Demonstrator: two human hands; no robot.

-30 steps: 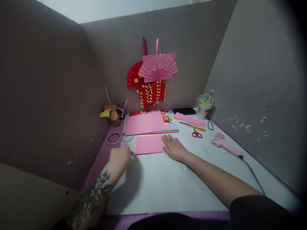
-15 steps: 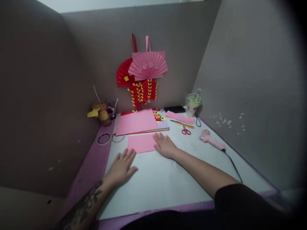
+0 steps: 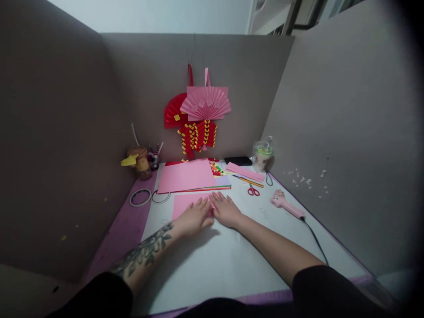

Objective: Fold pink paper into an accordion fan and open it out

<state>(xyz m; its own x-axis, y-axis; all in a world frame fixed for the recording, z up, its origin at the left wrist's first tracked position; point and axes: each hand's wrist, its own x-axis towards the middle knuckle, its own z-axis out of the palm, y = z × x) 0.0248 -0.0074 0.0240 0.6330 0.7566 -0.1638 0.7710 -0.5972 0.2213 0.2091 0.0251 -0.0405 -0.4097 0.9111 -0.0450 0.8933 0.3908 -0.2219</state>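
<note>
A small pink paper sheet (image 3: 183, 206) lies flat on the white table covering, in front of a stack of larger paper. My left hand (image 3: 196, 215) is over its right part, palm down with fingers stretched forward. My right hand (image 3: 225, 209) rests flat at the sheet's right edge, fingers extended. The two hands are side by side, fingertips close together, and they hide the sheet's right end. Behind them a large pink sheet (image 3: 187, 174) tops the stack of coloured paper.
Tape rolls (image 3: 140, 197) lie left. Red scissors (image 3: 253, 190), a pencil (image 3: 253, 182), pink paper strips (image 3: 245, 171) and a corded pink glue gun (image 3: 287, 204) lie right. Drink cups (image 3: 143, 163) stand at both back corners. Paper fan decorations (image 3: 206, 104) hang on the grey back partition.
My left hand has moved right and forward from the sheet's left corner to beside my right hand. My right hand stays at the right edge. The head view has tilted up slightly.
</note>
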